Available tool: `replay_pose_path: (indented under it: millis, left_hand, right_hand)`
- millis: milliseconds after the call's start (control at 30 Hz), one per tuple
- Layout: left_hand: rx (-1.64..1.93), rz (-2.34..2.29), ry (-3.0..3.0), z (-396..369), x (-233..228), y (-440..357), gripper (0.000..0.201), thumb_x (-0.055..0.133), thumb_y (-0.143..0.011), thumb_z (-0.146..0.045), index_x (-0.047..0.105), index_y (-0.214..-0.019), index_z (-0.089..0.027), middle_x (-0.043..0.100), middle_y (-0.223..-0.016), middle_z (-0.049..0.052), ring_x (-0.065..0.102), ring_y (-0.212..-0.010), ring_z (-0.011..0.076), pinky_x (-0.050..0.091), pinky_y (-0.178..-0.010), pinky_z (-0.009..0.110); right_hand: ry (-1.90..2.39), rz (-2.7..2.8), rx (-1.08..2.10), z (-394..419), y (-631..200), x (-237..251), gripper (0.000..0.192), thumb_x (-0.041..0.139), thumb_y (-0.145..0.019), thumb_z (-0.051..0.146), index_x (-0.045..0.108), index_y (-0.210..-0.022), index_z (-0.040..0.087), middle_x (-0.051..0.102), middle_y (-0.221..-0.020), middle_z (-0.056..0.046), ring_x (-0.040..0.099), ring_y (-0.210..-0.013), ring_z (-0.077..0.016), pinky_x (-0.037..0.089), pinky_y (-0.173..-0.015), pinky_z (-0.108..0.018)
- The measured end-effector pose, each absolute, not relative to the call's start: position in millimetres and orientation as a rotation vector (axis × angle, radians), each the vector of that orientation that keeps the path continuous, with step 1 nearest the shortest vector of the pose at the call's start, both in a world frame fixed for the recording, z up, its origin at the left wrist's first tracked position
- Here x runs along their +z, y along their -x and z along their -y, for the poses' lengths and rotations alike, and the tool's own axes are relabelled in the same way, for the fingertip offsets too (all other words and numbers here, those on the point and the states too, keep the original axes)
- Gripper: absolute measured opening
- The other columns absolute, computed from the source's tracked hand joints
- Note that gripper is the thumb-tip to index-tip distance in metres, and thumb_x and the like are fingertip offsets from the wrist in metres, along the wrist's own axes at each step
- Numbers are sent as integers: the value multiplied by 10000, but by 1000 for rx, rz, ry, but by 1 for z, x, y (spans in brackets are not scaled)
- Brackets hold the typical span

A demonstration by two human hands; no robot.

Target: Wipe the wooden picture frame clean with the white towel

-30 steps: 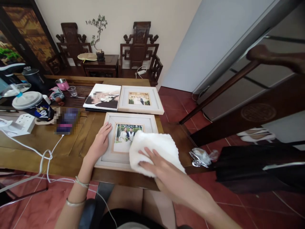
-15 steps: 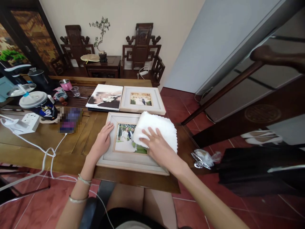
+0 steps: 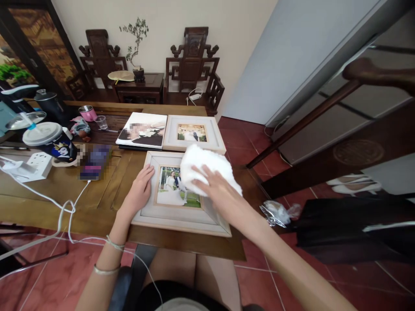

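A pale wooden picture frame (image 3: 171,218) with a photo of two people lies flat near the front edge of the wooden table (image 3: 61,190). My left hand (image 3: 140,192) rests flat on the frame's left border, fingers together. My right hand (image 3: 216,188) presses a white fluffy cloth (image 3: 204,166) onto the frame's upper right part, covering that corner and part of the photo.
Behind lie a second framed photo (image 3: 193,134) and an unframed print (image 3: 142,131). To the left are a phone (image 3: 94,162) on a white cable, a lidded cup (image 3: 48,138), a power strip (image 3: 35,164) and small cups. A dark wooden rail (image 3: 292,129) stands right.
My right hand has slid the cloth from the frame's lower right corner up to its upper right part. The left hand has stayed on the left border.
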State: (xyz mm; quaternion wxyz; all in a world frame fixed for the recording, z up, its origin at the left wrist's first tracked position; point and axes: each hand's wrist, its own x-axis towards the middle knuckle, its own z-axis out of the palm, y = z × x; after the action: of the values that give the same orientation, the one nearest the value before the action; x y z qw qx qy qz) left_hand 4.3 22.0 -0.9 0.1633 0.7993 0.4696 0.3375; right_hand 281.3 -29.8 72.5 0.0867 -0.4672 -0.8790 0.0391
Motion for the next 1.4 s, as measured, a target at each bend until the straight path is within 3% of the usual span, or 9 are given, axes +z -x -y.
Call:
replay_pose_path:
  millis: [200,400,533,667,767,867,1000,1167,1400]
  left_hand:
    - [979,-1329,-2285,-22,-3,-3,466,358,-897,-89,548,-1321,-129,537,-1392,149,385,-1387,240,316,-1152,504]
    - [981,-1324,-2282,-22,-4,-3,480,361,-892,-80,537,-1334,-150,528,-1405,133,371,-1395,239,313,-1153,512]
    - [980,-1320,-2282,-23,-4,-3,482,358,-888,-74,542,-1329,-136,529,-1401,141,373,-1393,246,314,-1155,506]
    - [977,-1300,-2262,-22,-4,-3,501,368,-881,-70,531,-1346,-160,518,-1416,124,363,-1399,251,302,-1158,521]
    - [981,-1305,-2265,-22,-4,-2,505,371,-880,-72,521,-1354,-160,517,-1417,125,360,-1401,248,301,-1157,522]
    - [1003,-1299,-2279,-22,-4,-3,501,371,-876,-71,530,-1344,-158,532,-1401,128,378,-1391,243,315,-1151,518]
    - [1016,-1314,-2267,-22,-4,-3,488,365,-880,-76,548,-1325,-155,545,-1387,131,387,-1386,236,323,-1150,504]
    - [1011,-1330,-2248,-22,-6,-4,482,363,-883,-80,546,-1326,-140,536,-1394,140,379,-1391,237,316,-1154,496]
    - [993,-1311,-2272,-22,-5,-4,498,354,-881,-66,526,-1344,-137,524,-1405,143,366,-1397,245,312,-1155,507]
  right_hand:
    - [1557,2689,-159,-7,-266,52,685,406,-698,-144,592,-1294,138,425,-1471,-166,294,-1378,-415,269,-1091,-612]
    - [1519,2802,-19,49,-256,66,619,458,-696,-103,654,-1214,173,501,-1414,-158,407,-1304,-435,351,-1037,-615]
    - [1302,2854,236,95,-268,85,719,414,-655,-103,612,-1258,235,507,-1423,-90,422,-1324,-350,415,-1043,-523]
    - [1239,2697,385,100,-282,92,894,333,-650,-110,402,-1437,308,351,-1535,-37,416,-1344,-223,471,-1011,-358]
    - [1292,2576,248,64,-278,93,868,308,-655,-125,448,-1409,282,292,-1561,-47,339,-1387,-261,442,-1039,-425]
    - [1375,2528,-33,15,-267,89,834,319,-625,-169,539,-1339,203,302,-1553,-72,190,-1432,-329,315,-1111,-560]
    - [1453,2705,-180,-21,-253,74,787,359,-661,-191,578,-1305,205,405,-1497,-61,248,-1404,-387,266,-1102,-639]
    - [1485,2845,-45,10,-242,65,705,401,-712,-159,601,-1284,201,429,-1479,-84,346,-1347,-428,326,-1049,-654]
    - [1288,2969,375,84,-239,104,716,399,-670,-138,623,-1240,232,479,-1447,-67,404,-1318,-413,423,-999,-607]
